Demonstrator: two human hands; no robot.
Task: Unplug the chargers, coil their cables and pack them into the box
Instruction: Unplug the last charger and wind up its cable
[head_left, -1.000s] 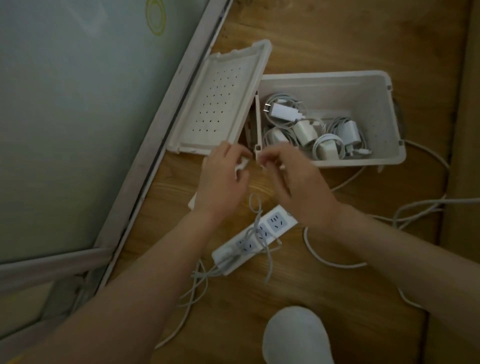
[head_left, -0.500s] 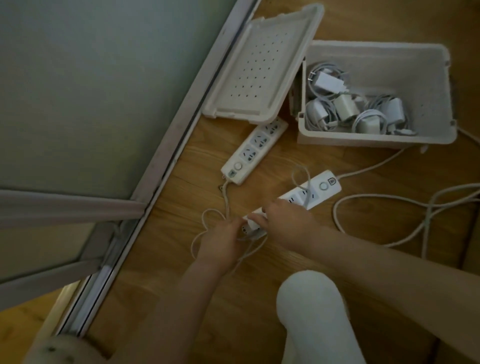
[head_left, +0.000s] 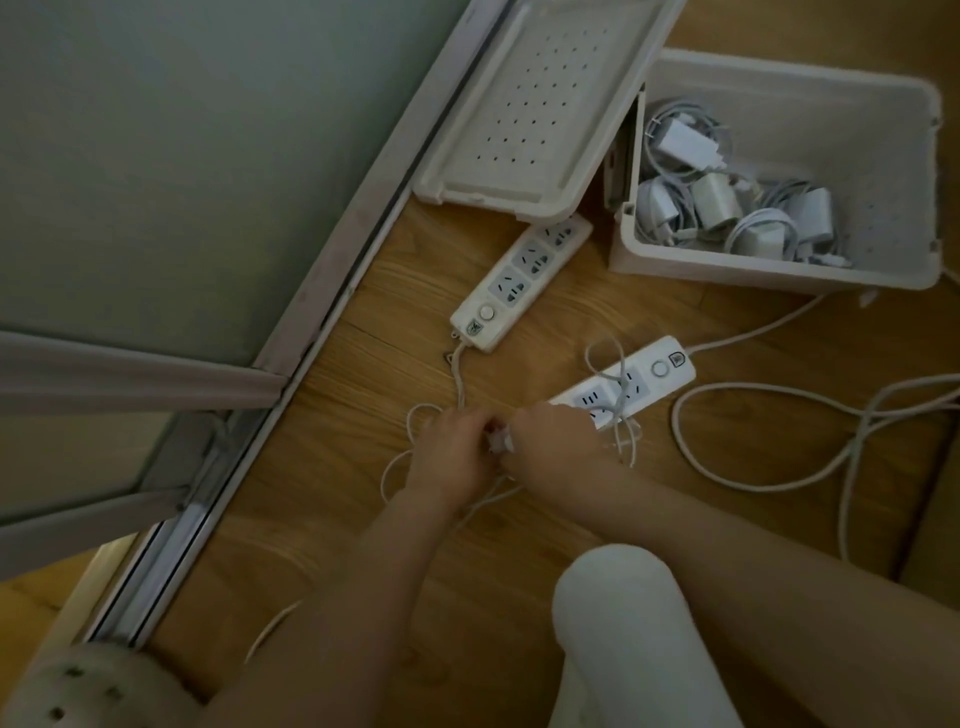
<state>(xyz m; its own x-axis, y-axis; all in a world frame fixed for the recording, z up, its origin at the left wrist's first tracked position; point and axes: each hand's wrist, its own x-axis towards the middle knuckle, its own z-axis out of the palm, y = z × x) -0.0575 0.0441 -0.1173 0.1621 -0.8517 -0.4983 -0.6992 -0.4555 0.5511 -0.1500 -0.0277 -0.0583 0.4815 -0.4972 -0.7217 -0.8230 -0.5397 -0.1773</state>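
Note:
My left hand (head_left: 452, 457) and my right hand (head_left: 550, 441) meet at the near end of a white power strip (head_left: 631, 384) on the wooden floor. Between the fingers shows a small white charger (head_left: 498, 441), and both hands hold it. Its thin white cable (head_left: 621, 415) loops over the strip and trails under my hands. The white box (head_left: 779, 275) stands at the upper right with several coiled chargers (head_left: 727, 202) inside. Its perforated lid (head_left: 535, 104) lies open to the left.
A second power strip (head_left: 519, 280) lies between the lid and my hands, its end under the lid. Thick white cords (head_left: 779, 441) loop over the floor on the right. A sliding door frame (head_left: 332, 291) runs along the left. My white-clad knee (head_left: 623, 623) is at the bottom.
My hands came down from the box's edge to the near end of the power strip and closed on the charger. The view shifted, so the second strip shows now.

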